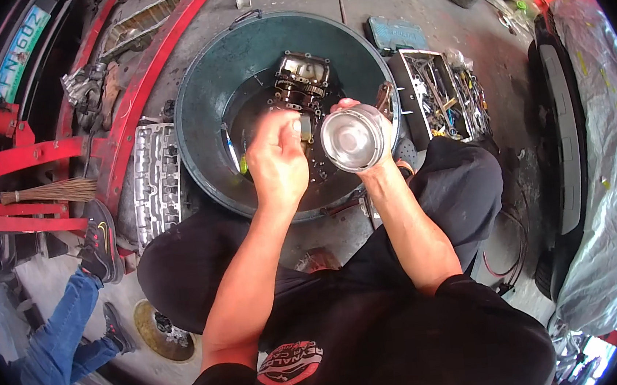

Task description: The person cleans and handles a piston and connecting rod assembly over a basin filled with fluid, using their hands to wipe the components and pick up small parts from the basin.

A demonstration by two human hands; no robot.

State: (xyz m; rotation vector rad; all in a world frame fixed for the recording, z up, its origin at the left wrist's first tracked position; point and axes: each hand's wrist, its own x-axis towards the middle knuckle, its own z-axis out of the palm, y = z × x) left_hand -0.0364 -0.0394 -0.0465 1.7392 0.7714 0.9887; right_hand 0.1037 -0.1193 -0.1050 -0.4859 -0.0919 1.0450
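Note:
A round silver piston with a shallow bowl in its crown sits in my right hand. Its crown faces up, and my fingers wrap behind it. My left hand is just left of the piston, fingers curled in; what they hold, if anything, is hidden. A small pale block shows beside the left fingers, and I cannot tell whether they touch it. Both hands are over a large dark green tub. Inside the tub, dark liquid surrounds an oily metal engine part with a toothed gear.
Left of the tub lies a cylinder head, near a red metal frame and a broom. A tool tray and teal case are at right. Another person's legs are at lower left; plastic sheeting hangs far right.

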